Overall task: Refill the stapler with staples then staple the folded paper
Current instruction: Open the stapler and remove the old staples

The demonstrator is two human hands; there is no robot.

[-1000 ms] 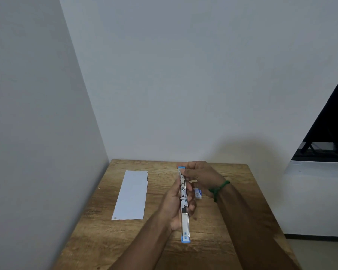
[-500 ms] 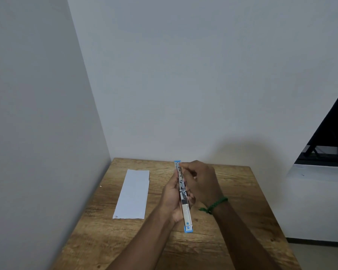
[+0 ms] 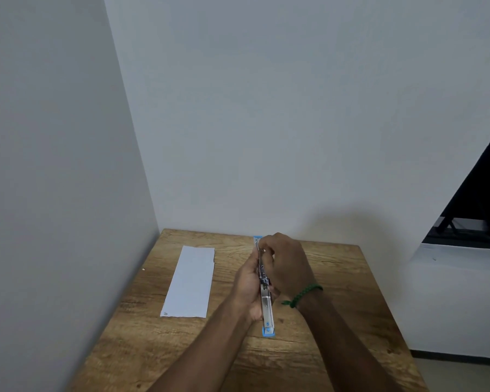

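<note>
The stapler (image 3: 267,309) is folded out flat into one long strip, metal in the middle with blue ends, held above the wooden table (image 3: 337,306). My left hand (image 3: 246,287) grips it from the left side around its middle. My right hand (image 3: 287,265) covers its far half from the right, fingertips pinched at the metal channel; whether staples are in them is hidden. The folded white paper (image 3: 191,281) lies flat on the table to the left of both hands. The staple box seen earlier is hidden behind my right hand.
The table stands in a corner, with white walls on its left and far sides. A green cord bracelet (image 3: 301,295) circles my right wrist. A dark window opening (image 3: 475,210) is at the right.
My right hand has come down from the stapler's far tip onto its far half, hiding the staple box. The stapler has lifted slightly and moved a little away from me.
</note>
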